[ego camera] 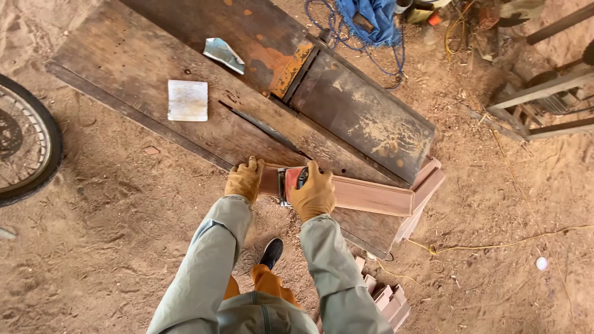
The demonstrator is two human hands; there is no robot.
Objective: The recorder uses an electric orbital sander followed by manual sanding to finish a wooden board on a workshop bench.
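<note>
— Where are we working?
— On a worn plank bench (185,55) over sandy floor (93,247); a wheel (25,145) sits at nine o'clock.
— Our hands?
— Our left hand (244,179) presses the wooden moulding (371,195) down, fingers curled on it — our right hand (314,193) grips the red power tool (293,179) at centre.

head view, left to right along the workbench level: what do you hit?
Wheel → pale square block → left hand → power tool under the right hand → reddish wood strip → yellow cord on the sand.
</note>
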